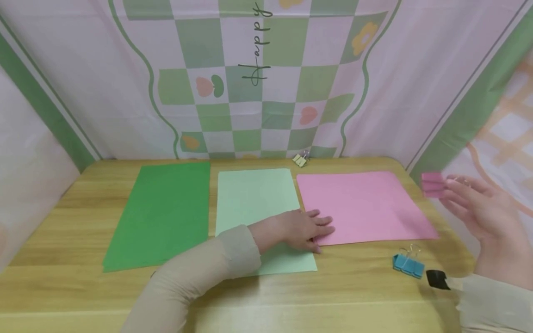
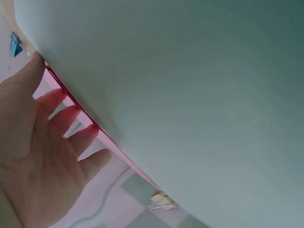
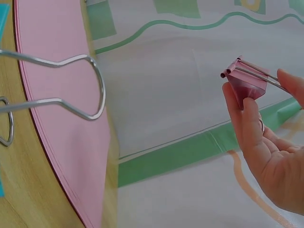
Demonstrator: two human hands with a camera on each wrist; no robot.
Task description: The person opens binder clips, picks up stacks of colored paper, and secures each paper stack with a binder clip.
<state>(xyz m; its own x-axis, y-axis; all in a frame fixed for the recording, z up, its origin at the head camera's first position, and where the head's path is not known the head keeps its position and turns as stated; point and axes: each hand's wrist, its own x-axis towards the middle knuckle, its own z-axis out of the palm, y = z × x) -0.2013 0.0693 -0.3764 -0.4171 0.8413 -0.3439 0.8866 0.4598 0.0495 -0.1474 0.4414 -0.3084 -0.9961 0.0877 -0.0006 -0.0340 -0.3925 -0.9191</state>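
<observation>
Head view is showing the right hand (image 1: pixel 485 210) hanging off to the right past the stack, pinching a pink binder clip (image 1: pixel 432 185) with the thumb on a wire handle and fingers on the opposite side, clip body pointing left. Pretty sure that grip is about leverage, since those wires are where you'd squeeze; whether the mouth is parting, I honestly can't tell. Meanwhile the left hand (image 1: pixel 306 229) is resting with fingers spread over the near left corner of the pink paper stack (image 1: pixel 366 203), probably steadying it so the sheets aren't sliding. Its wrist is crossing above the light green paper (image 1: pixel 256 196), which is lying just left of the pink. Farther left, the dark green paper (image 1: pixel 166 217) is sitting apart on its own, so the colors look sorted. A blue clip (image 1: pixel 409 265) is waiting on the table (image 1: pixel 291 305) at the near right, handles up, likely parked there for easy reach. A pale yellow clip (image 1: pixel 299 160) is sitting at the far edge by the checkered cloth (image 1: pixel 283 41), maybe just out of the way.
</observation>
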